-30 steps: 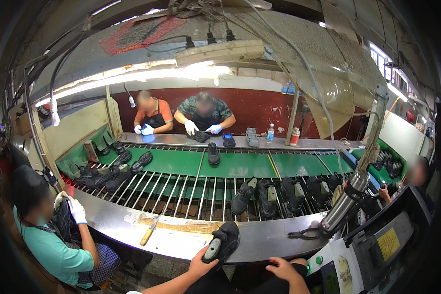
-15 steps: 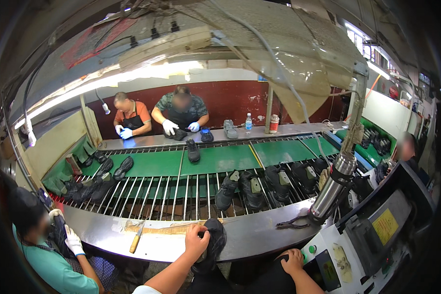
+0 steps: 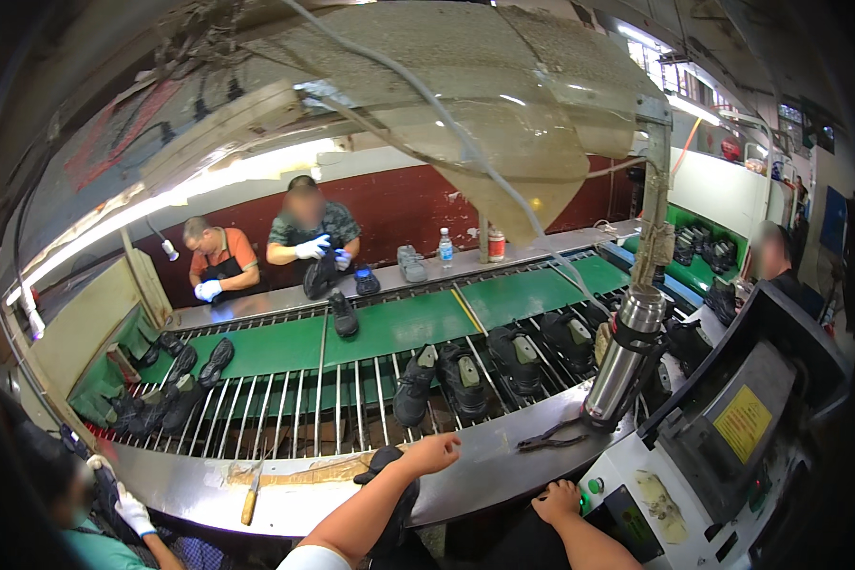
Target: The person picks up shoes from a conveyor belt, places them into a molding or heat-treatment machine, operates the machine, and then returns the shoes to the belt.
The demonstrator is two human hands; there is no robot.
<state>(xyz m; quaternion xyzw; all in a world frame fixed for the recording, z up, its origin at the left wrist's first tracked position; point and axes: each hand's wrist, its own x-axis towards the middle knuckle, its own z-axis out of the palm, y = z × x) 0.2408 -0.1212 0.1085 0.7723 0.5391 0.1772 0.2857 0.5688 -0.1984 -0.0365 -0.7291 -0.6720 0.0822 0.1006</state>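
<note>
The left hand of the person is above the near edge of the metal bench. Its fingers are half bent and loosely together, and it has hold of nothing that I can see. Under the left forearm is a black shoe, partly hidden by this arm; it lies at the edge of the bench, and its lower part goes down toward the lap. The right hand is low, just beside the green button of a white and black machine. Its fingers bend downward and the palm is hidden, so I cannot tell whether it holds something.

On the bench, a knife with a yellowish handle lies to the left, and dark pliers lie to the right, near a steel flask. Behind the bench, several black shoes stand in a row on the metal rods. Farther away is a green belt. Across it, a co-worker in a camouflage shirt holds a dark shoe with gloved hands.
</note>
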